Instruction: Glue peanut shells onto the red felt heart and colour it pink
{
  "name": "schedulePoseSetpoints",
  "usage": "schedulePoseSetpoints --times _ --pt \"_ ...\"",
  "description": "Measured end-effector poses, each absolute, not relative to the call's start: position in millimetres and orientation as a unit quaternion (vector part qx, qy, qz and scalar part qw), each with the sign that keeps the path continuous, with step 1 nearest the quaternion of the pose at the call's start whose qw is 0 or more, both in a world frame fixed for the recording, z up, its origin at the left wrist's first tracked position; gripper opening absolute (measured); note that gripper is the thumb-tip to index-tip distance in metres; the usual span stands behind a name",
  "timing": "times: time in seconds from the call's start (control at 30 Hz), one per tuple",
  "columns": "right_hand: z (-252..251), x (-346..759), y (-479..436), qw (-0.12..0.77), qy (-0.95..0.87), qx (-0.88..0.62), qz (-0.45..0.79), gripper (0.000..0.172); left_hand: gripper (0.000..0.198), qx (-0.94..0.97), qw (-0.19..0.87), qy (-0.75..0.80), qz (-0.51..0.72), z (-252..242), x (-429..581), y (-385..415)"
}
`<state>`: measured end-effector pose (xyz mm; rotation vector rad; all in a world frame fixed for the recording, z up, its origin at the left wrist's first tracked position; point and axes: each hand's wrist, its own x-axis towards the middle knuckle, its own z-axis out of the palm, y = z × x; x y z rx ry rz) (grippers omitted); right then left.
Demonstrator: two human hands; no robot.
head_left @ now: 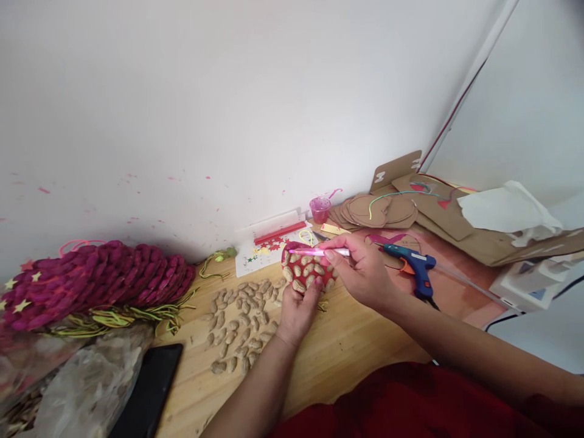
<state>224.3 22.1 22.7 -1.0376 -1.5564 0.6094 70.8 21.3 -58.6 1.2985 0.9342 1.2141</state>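
My left hand (297, 310) grips the lower edge of a red cutout (292, 274) studded with unshelled peanuts, its thumb lying on the front. In my right hand (365, 274) is a paintbrush (310, 251), its pink-wet end across the upper left of the cutout. The peanuts there are mostly bare tan, with pink near the brush end. A plastic cup (320, 210) of pink paint stands behind, against the wall. Loose peanuts (244, 319) are spread over the wooden table left of my left hand.
A row of magenta peanut-covered pieces (123, 274) lies left, with a phone (148, 389) and a plastic bag (91, 383) in front. Star stickers (274, 246) lie on white paper behind. On the right are a blue glue gun (417, 264), cardboard hearts (378, 210) and a white power strip (524, 286).
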Motion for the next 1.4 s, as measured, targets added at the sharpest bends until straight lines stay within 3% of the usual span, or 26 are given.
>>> schedulePoseSetpoints --times 0.5,1.4 --pt "25 223 22 0.549 -0.702 -0.421 0.168 0.007 0.026 0.521 0.574 0.371 0.512 -58 72 21" --pt "46 228 26 0.531 -0.715 -0.437 0.129 0.006 0.029 0.565 0.528 0.396 0.494 -54 72 21"
